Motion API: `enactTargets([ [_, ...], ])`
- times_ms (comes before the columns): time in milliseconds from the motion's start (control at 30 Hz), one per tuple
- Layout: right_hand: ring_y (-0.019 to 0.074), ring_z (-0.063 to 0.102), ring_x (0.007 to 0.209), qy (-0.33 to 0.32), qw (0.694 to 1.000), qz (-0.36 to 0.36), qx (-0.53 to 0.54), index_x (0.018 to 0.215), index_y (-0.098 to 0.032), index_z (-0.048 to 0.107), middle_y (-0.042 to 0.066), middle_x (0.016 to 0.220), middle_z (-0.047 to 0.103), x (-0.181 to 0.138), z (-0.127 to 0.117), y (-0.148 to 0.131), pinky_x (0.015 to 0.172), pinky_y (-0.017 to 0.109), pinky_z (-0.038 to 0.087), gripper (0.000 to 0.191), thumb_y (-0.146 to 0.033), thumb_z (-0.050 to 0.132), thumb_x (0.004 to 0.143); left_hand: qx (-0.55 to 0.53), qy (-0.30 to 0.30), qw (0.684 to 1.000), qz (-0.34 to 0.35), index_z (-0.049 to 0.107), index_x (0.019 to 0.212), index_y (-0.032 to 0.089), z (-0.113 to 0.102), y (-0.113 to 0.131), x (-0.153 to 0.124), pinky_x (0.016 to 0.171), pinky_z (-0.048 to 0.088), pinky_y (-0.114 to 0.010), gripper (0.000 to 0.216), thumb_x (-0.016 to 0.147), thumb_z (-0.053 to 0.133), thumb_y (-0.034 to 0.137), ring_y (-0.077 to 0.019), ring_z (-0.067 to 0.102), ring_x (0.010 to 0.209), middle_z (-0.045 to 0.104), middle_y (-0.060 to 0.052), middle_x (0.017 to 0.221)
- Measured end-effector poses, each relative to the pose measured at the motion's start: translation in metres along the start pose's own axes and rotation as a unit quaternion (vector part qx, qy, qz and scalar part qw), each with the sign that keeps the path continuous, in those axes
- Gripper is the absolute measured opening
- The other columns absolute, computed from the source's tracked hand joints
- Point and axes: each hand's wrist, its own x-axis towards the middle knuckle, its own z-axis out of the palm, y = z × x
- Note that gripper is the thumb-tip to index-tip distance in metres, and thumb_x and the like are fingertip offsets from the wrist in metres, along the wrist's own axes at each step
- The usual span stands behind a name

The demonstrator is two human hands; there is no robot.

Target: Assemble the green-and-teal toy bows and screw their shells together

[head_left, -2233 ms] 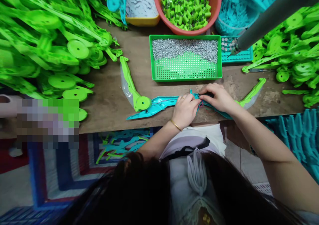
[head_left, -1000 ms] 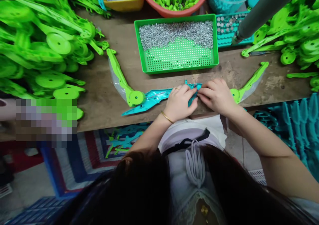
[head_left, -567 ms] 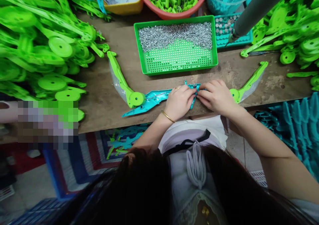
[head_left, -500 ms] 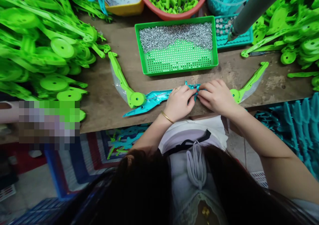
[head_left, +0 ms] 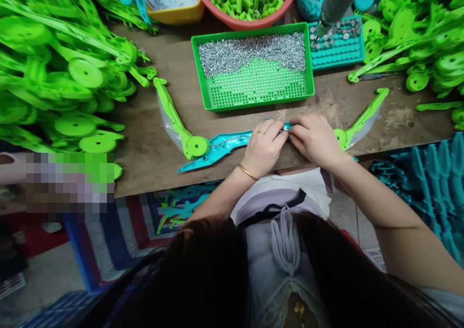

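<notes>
A long blue plastic toy bow body (head_left: 226, 146) lies across the near edge of the bench, its inner side up with a thin wire running along it. My left hand (head_left: 266, 144), fingers bent, grips its middle. Fingertips of my right hand (head_left: 312, 139) pinch together at the same middle section, close to the left fingers; any small part between them is hidden. A green bow limb (head_left: 176, 120) with a round hub joins the left end. Another green limb (head_left: 364, 117) angles out on the right, its hub partly behind my right hand.
Beyond my hands stands a green tray (head_left: 253, 103) of small screws. Behind it are a red bowl (head_left: 246, 24) of green cylinders and a teal tray (head_left: 337, 54) of metal discs. A grey hanging tool (head_left: 340, 1) overhangs that tray. Green parts (head_left: 72, 76) pile up left and right.
The view has shifted slightly, and the hanging tool appears farther left. My left fingers have moved a little over the middle of the bow body; both hands stay there.
</notes>
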Motion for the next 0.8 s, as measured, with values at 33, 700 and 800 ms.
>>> enactTargets([
  [33, 0.026, 0.056, 0.101, -0.003, 1.0, 0.009, 0.024, 0.1, -0.018, 0.069, 0.011, 0.112, 0.069, 0.0, 0.0, 0.001, 0.085, 0.041, 0.04, 0.029, -0.031, 0.043, 0.098, 0.003, 0.0, 1.0, 0.016, 0.069, 0.103, 0.016, 0.001, -0.001, 0.001, 0.096, 0.046, -0.04, 0.034, 0.102, 0.036, 0.024, -0.0227, 0.057, 0.109, 0.066, -0.011, 0.114],
  [700, 0.0257, 0.058, 0.106, 0.041, 0.992, 0.038, 0.117, 0.095, -0.024, 0.073, 0.008, 0.114, 0.07, -0.023, -0.004, 0.012, 0.092, 0.044, 0.042, 0.025, -0.039, 0.053, 0.094, -0.011, -0.121, 0.992, -0.016, 0.069, 0.099, 0.014, -0.008, 0.0, 0.018, 0.095, 0.044, -0.038, 0.029, 0.099, 0.041, 0.022, -0.0251, 0.054, 0.108, 0.062, -0.012, 0.118],
  [800, 0.026, 0.058, 0.106, 0.042, 0.991, 0.05, 0.117, 0.093, -0.024, 0.073, 0.008, 0.113, 0.07, -0.018, -0.001, 0.014, 0.093, 0.045, 0.041, 0.025, -0.04, 0.054, 0.094, -0.014, -0.116, 0.993, -0.014, 0.069, 0.097, 0.013, -0.009, -0.002, 0.019, 0.095, 0.044, -0.039, 0.029, 0.099, 0.042, 0.024, -0.0251, 0.054, 0.106, 0.062, -0.012, 0.114],
])
